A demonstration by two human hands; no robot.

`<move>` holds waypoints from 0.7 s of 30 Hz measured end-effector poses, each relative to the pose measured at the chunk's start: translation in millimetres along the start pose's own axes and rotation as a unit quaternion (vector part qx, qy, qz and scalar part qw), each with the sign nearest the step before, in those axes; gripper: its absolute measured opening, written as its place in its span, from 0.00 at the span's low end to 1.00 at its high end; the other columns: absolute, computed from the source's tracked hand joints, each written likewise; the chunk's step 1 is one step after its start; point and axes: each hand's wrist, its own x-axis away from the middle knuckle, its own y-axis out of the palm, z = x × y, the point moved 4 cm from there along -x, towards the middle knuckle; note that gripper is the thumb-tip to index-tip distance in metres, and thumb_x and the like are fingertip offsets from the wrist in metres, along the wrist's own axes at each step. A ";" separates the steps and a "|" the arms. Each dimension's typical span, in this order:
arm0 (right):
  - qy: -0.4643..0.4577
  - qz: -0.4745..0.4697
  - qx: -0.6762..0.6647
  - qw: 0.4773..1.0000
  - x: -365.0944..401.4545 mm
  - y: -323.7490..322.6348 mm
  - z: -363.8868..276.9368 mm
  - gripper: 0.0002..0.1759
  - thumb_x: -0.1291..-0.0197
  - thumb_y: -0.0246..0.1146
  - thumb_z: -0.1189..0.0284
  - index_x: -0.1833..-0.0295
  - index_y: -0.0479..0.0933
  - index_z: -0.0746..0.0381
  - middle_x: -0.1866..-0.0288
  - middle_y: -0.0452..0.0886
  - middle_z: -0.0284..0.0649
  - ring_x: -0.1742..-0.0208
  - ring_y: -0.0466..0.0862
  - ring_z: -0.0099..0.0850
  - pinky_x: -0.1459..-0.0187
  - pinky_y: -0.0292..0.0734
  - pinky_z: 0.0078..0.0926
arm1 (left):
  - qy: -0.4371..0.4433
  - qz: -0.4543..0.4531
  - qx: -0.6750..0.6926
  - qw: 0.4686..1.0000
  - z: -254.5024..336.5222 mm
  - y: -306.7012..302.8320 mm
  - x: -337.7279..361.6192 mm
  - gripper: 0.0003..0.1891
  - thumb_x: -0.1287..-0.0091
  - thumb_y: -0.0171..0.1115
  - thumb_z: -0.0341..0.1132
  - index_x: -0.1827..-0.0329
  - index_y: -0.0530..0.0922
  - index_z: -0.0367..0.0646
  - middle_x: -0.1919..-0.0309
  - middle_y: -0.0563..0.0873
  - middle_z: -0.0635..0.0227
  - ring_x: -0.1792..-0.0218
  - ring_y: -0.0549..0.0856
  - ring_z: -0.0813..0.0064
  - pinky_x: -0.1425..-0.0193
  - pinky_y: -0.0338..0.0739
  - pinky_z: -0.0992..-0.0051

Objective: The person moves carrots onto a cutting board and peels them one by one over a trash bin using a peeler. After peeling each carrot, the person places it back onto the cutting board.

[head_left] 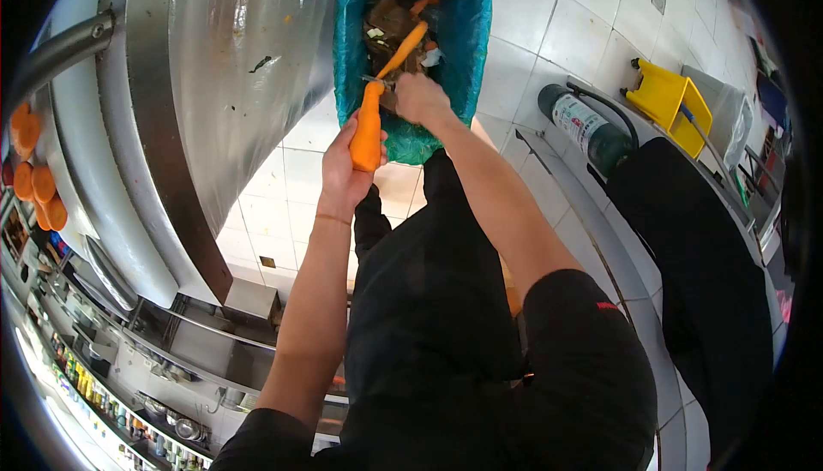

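Left of the lined waste bin's (478,30) near rim, the left hand (341,181) curls firmly around the thick end of a carrot (366,132), its narrow end over the bin, likely to catch scraps. The right hand (422,101), over the bin, closes around a mostly hidden peeler (373,80).

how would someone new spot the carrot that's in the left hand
Find the bin with the teal liner on the tiled floor. At its near edge, the left hand grips the carrot by its thick end, narrow end towards the bin. It is thicker than the long orange piece inside the bin.
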 end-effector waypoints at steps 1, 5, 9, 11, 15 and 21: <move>0.021 -0.002 -0.009 1.000 -10.1 -4.7 4.5 0.15 0.41 0.62 0.71 0.50 0.82 0.65 0.48 0.85 0.52 0.46 0.85 0.46 0.46 0.82 0.41 | -0.014 -0.017 0.003 1.000 -1.4 1.8 2.7 0.19 0.20 0.43 0.43 0.34 0.69 0.46 0.61 0.80 0.59 0.66 0.80 0.67 0.63 0.77 0.68; 0.015 0.017 -0.035 0.999 12.9 -10.7 -2.8 0.14 0.43 0.63 0.73 0.51 0.83 0.64 0.50 0.85 0.51 0.47 0.85 0.47 0.46 0.82 0.42 | -0.010 0.026 0.069 0.997 -0.2 -2.3 -1.3 0.18 0.21 0.45 0.43 0.35 0.70 0.45 0.60 0.80 0.61 0.65 0.80 0.67 0.62 0.77 0.68; -0.051 -0.010 -0.010 0.999 85.6 -1.1 -24.4 0.12 0.45 0.61 0.75 0.55 0.84 0.60 0.53 0.85 0.51 0.49 0.86 0.47 0.48 0.82 0.44 | 0.012 0.044 0.025 0.999 -1.5 -7.4 -15.8 0.17 0.23 0.48 0.44 0.39 0.71 0.43 0.59 0.80 0.62 0.64 0.80 0.66 0.58 0.79 0.66; -0.068 0.005 -0.018 0.997 105.7 9.9 -29.9 0.09 0.43 0.61 0.74 0.58 0.84 0.61 0.58 0.86 0.51 0.53 0.87 0.47 0.52 0.83 0.44 | 0.034 0.021 0.022 0.999 -3.8 -4.9 -16.9 0.17 0.23 0.49 0.44 0.40 0.71 0.42 0.59 0.80 0.63 0.64 0.81 0.65 0.57 0.79 0.65; -0.101 0.025 0.004 0.995 123.2 1.6 -39.5 0.09 0.39 0.59 0.72 0.63 0.83 0.64 0.67 0.87 0.50 0.63 0.88 0.47 0.60 0.85 0.43 | 0.063 0.044 0.046 0.996 -7.4 -4.9 -14.7 0.16 0.23 0.49 0.43 0.41 0.73 0.42 0.61 0.82 0.61 0.62 0.81 0.66 0.55 0.78 0.66; -0.097 0.051 0.031 0.994 97.3 3.6 -35.0 0.08 0.41 0.63 0.70 0.61 0.83 0.64 0.62 0.86 0.51 0.58 0.88 0.46 0.57 0.84 0.44 | 0.085 0.065 0.040 0.993 -2.5 0.3 -12.5 0.17 0.21 0.45 0.42 0.38 0.71 0.43 0.59 0.82 0.61 0.62 0.81 0.67 0.57 0.77 0.67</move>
